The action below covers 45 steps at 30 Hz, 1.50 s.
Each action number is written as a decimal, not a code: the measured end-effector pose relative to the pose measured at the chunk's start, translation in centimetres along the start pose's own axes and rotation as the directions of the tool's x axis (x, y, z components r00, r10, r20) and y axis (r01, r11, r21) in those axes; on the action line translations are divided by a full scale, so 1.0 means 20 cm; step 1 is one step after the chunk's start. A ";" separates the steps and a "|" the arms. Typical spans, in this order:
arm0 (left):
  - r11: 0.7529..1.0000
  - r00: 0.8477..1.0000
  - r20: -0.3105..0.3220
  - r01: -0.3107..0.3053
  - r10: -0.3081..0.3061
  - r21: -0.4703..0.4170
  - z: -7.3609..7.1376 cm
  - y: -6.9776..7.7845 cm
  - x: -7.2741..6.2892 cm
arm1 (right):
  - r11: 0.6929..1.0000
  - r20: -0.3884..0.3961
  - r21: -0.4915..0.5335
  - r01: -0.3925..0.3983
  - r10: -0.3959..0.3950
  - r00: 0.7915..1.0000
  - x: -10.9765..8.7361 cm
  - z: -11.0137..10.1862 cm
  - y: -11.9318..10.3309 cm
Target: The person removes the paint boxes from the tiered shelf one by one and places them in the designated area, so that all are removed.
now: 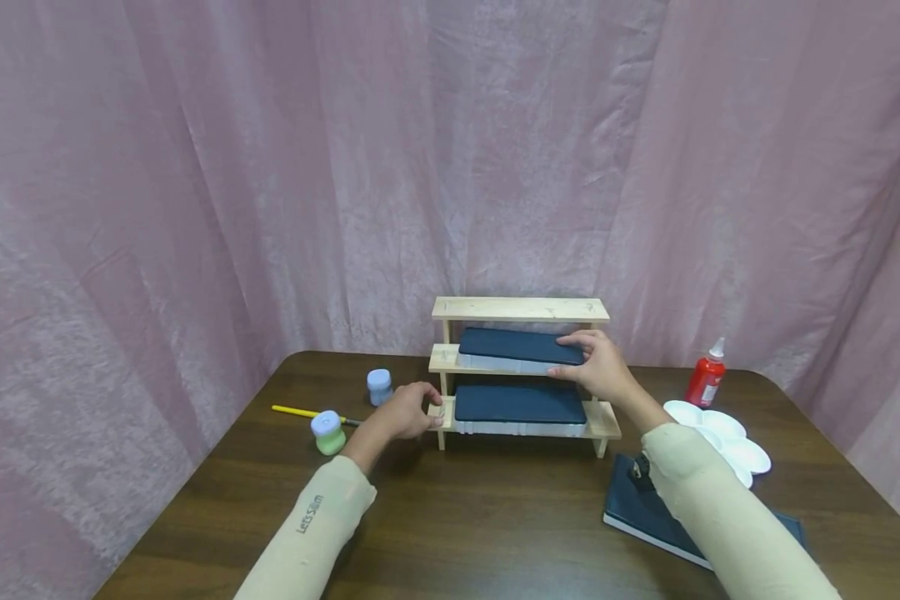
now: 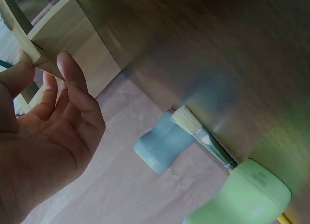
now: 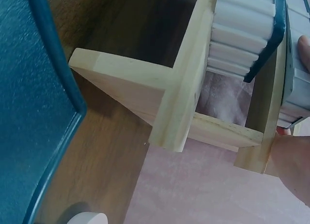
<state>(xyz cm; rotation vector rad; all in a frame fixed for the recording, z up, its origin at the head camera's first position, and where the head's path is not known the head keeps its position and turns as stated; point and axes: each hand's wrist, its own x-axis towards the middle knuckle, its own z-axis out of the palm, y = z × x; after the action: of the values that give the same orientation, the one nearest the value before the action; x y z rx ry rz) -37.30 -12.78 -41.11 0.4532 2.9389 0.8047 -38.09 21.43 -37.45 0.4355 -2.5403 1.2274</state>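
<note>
A three-tier pale wooden stand (image 1: 521, 309) stands on the table. My left hand (image 1: 401, 412) pinches the left end of its lowest board, thumb and fingers about the edge in the left wrist view. On the middle tier lies a white ridged box with a dark blue lid (image 1: 513, 343); my right hand (image 1: 603, 371) grips its right end. A similar lidded box (image 1: 521, 406) lies on the lowest tier, touched by neither hand. In the right wrist view, part of my right hand (image 3: 293, 158) shows beside the upper box (image 3: 296, 74); most fingers are hidden.
To the left are a blue jar (image 1: 379, 387), a green jar with a pale lid (image 1: 330, 437) and a yellow-handled paintbrush (image 1: 296, 410). At right are a red bottle (image 1: 703, 383), a white palette (image 1: 746, 454) and another dark blue-topped case (image 1: 656, 517) under my right forearm.
</note>
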 end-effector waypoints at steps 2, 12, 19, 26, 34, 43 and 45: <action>1.000 1.000 0.001 0.001 -0.001 0.000 0.00 0.00 0.00 | 1.000 0.003 -0.001 0.005 -0.005 1.000 0.00 0.00 0.00; 1.000 1.000 0.000 -0.010 0.010 0.012 0.01 -0.01 0.01 | 1.000 0.055 -0.002 0.017 -0.017 0.998 0.00 -0.01 0.00; 1.000 1.000 -0.008 -0.018 0.018 0.014 -0.01 0.00 0.02 | 0.999 0.057 -0.003 0.032 -0.032 0.998 0.00 -0.02 0.02; 1.000 1.000 -0.004 -0.021 0.021 0.009 -0.01 0.01 0.02 | 0.999 0.053 0.026 0.033 -0.034 0.998 0.00 -0.02 0.01; 1.000 1.000 -0.002 -0.016 0.016 -0.006 -0.01 0.00 0.02 | 0.998 0.025 0.020 0.053 -0.053 0.998 -0.02 -0.03 0.00; 1.000 1.000 -0.001 -0.017 0.017 0.001 0.00 -0.01 0.02 | 0.994 0.005 0.049 0.102 -0.102 0.995 -0.04 -0.06 0.01; 1.000 1.000 -0.004 -0.016 0.016 0.002 0.00 -0.01 0.02 | 0.993 -0.006 0.051 0.105 -0.105 0.994 -0.05 -0.07 0.01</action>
<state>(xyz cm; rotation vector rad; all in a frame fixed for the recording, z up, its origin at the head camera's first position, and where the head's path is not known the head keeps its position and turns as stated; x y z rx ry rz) -37.67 -12.83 -41.18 0.4759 2.9434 0.8060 -37.13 22.71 -37.11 0.5706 -2.4541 1.2556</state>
